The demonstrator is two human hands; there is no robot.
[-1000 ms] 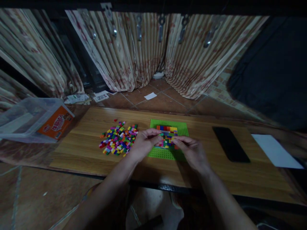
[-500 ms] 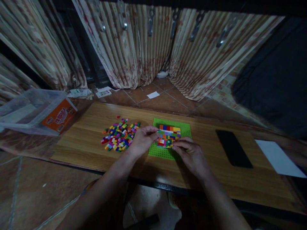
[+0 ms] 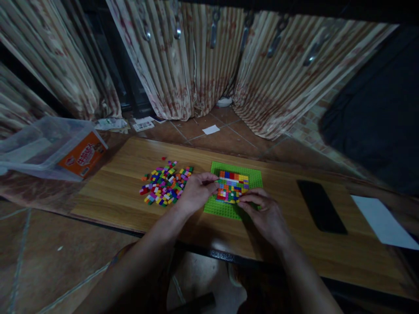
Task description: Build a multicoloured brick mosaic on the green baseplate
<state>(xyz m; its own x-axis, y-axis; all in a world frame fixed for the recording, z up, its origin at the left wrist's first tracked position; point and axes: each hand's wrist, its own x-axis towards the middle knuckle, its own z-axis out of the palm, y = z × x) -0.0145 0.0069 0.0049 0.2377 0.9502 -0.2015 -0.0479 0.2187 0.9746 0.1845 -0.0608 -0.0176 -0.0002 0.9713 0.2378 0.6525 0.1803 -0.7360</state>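
Observation:
A green studded baseplate (image 3: 255,174) carries a block of multicoloured building bricks (image 3: 233,187) in rows. My left hand (image 3: 198,192) reaches over the plate's left side, thumb and fingers pinched at the block's left edge. A tiny green brick shows at those fingertips, partly hidden. My right hand (image 3: 263,211) is closed in a pinch at the block's near right corner; what lies between its fingertips is too small to make out. Left of my left hand, a pile of loose bricks (image 3: 166,185) is spread on the wooden table (image 3: 114,192).
A dark flat slab (image 3: 321,207) lies on the table's right part, with a white sheet (image 3: 382,220) beyond it. A clear plastic box (image 3: 42,148) with an orange label stands at the left. Striped curtains (image 3: 196,65) hang behind the table.
The whole view has shifted slightly. Both hands keep nearly the same places at the brick block, still pinched.

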